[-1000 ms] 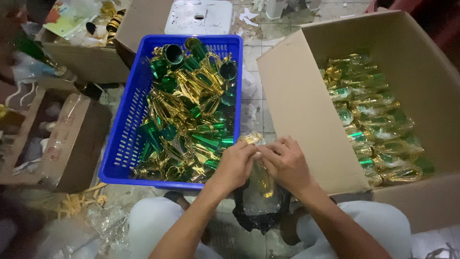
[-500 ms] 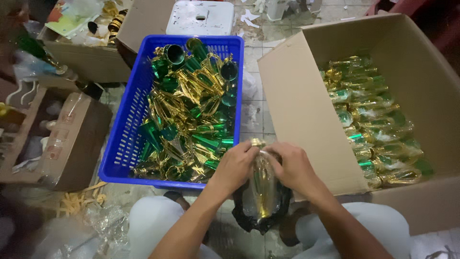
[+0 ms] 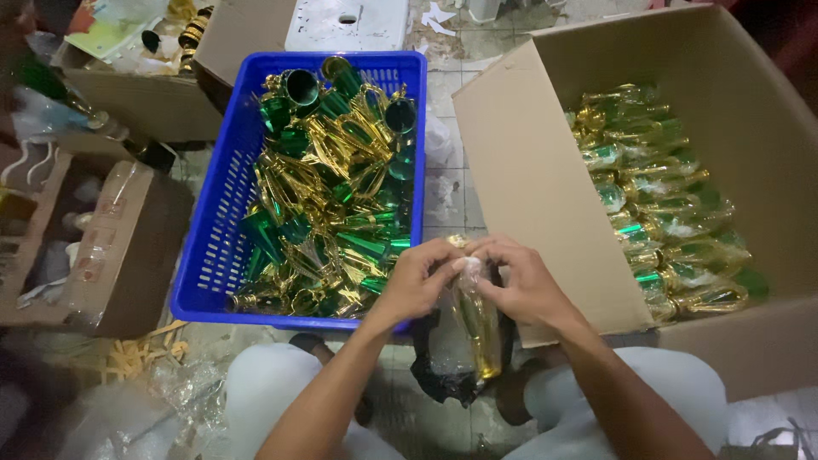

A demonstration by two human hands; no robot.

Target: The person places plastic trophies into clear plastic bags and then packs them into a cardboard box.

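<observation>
hands meet just below the blue plastic crate (image 3: 213,255) of green and gold trophy pieces (image 3: 328,196): left hand (image 3: 415,285) and right hand (image 3: 515,285) both pinch the top of a clear plastic bag holding a gold piece (image 3: 477,328). right of the crate, an open cardboard box (image 3: 528,179) holds bagged pieces (image 3: 665,213).

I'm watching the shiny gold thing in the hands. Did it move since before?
Yes. The gold piece, in a clear bag, now hangs lower below the blue basket's front rim, between the left hand and right hand.
</observation>
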